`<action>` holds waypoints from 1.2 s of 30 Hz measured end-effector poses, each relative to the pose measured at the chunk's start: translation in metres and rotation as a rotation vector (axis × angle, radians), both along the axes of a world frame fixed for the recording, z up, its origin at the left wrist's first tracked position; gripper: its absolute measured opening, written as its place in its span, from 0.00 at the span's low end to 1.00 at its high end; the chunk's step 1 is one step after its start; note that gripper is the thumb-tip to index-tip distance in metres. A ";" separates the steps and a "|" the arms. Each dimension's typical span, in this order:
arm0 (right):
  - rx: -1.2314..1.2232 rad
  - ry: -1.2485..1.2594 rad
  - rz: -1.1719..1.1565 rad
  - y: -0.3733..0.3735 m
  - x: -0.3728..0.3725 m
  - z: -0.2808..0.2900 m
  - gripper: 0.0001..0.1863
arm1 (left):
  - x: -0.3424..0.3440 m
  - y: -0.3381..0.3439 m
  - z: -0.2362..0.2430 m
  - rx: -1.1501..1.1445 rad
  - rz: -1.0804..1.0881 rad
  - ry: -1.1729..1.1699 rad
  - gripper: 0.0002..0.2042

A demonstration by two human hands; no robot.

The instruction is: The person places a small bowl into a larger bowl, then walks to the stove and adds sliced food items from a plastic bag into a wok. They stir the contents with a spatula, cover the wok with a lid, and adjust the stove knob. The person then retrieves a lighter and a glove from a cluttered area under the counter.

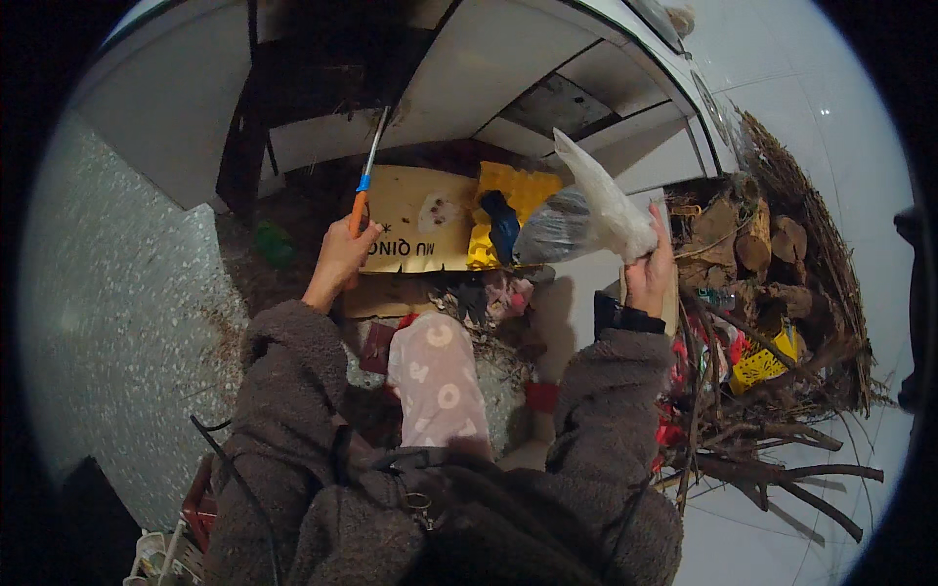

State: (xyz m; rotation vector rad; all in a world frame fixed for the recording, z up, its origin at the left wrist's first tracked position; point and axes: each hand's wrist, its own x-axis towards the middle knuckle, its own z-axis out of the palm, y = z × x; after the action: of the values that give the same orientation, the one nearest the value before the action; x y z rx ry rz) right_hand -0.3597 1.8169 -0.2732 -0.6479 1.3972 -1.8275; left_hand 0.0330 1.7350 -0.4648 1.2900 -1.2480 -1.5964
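My left hand (344,256) is closed round the orange handle of a stick lighter (375,156). The lighter has a blue collar and a long metal stem, whose tip points up at the dark stove opening (337,73). No flame shows at the tip. On the right, my right hand (649,273) grips the lower end of a crumpled white plastic bag (604,195), which stands up above the fingers. Left of that bag bulges a greyish see-through plastic piece (555,230); I cannot tell whether the two are joined.
A flattened cardboard box (410,210) lies before the white stove, with a yellow egg tray (523,186) and a dark blue crumpled piece (501,223). Logs (752,239), branches (772,474) and a yellow basket (764,361) crowd the right. Green plastic (274,244) lies left.
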 end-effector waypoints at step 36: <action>0.630 0.692 -0.146 0.063 -0.060 -0.424 0.15 | -0.051 -0.009 -0.034 0.114 -0.090 -0.276 0.09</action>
State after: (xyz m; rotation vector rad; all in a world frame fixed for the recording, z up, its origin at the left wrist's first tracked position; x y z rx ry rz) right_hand -0.4199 1.8800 -0.6973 -0.8844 2.3839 -1.1632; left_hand -0.0182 1.7264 -0.4990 1.5886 -1.4151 -1.6112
